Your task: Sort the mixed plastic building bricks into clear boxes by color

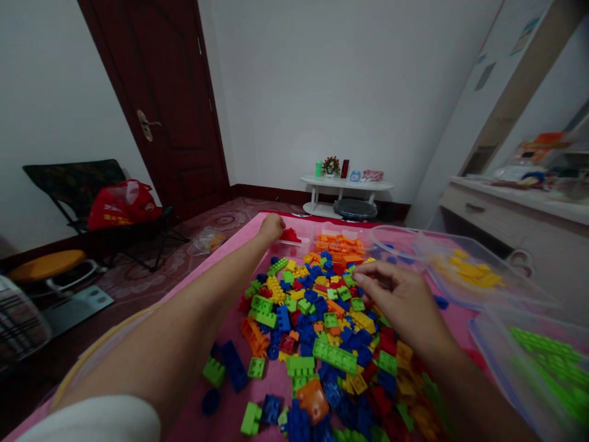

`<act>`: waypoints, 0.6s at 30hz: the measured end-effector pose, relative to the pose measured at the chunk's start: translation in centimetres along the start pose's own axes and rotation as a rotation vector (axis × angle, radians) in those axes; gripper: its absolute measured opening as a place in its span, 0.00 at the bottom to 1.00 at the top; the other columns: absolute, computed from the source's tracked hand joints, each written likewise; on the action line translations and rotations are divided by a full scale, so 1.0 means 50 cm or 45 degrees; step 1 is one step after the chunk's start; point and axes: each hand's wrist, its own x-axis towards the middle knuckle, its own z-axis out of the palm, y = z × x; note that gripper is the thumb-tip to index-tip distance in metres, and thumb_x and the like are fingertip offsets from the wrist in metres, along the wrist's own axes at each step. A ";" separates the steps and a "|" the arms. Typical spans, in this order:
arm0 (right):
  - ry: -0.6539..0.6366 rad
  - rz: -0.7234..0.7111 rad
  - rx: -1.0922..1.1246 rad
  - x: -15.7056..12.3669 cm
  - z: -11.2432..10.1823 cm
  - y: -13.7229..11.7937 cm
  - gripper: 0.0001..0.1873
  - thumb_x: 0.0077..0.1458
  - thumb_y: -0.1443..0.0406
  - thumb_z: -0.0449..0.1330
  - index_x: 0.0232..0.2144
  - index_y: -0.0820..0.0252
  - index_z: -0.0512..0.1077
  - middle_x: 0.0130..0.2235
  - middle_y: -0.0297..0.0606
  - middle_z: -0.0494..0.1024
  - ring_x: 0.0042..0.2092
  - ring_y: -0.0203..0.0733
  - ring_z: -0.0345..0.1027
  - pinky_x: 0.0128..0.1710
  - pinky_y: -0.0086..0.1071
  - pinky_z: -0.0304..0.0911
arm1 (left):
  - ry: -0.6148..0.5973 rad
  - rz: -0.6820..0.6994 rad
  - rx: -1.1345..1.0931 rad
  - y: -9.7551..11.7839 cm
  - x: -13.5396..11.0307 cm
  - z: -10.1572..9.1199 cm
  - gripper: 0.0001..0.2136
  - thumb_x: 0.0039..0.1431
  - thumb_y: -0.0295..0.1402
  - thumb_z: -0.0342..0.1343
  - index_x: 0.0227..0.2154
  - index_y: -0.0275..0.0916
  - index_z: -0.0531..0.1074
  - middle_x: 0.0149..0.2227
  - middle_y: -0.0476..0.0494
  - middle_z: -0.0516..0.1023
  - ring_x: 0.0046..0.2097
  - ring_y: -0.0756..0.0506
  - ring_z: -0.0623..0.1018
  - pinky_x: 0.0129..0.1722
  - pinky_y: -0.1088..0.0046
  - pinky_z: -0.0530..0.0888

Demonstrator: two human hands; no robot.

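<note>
A heap of mixed building bricks (322,331) in blue, green, yellow, orange and red lies on a pink cloth (230,319). My left hand (271,227) is stretched far out, fingers curled closed over a clear tub of red bricks (291,238); what it holds is hidden. My right hand (400,294) hovers over the heap's right side, fingers bent and pinched together near a green brick (358,303); I cannot make out anything in them.
Clear tubs stand along the far and right sides: orange bricks (340,244), yellow bricks (469,270), green bricks (547,356). A folding chair with a red bag (122,205), a dark door (161,104), a white low table (345,184) and a counter (515,202) surround the area.
</note>
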 end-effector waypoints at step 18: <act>0.087 -0.324 0.097 -0.005 -0.019 -0.048 0.14 0.46 0.69 0.60 0.38 0.59 0.74 0.37 0.36 0.76 0.28 0.32 0.63 0.29 0.27 0.60 | -0.282 0.333 -1.161 0.357 -0.323 -0.166 0.23 0.45 0.40 0.63 0.44 0.34 0.70 0.23 0.50 0.72 0.24 0.51 0.73 0.23 0.78 0.69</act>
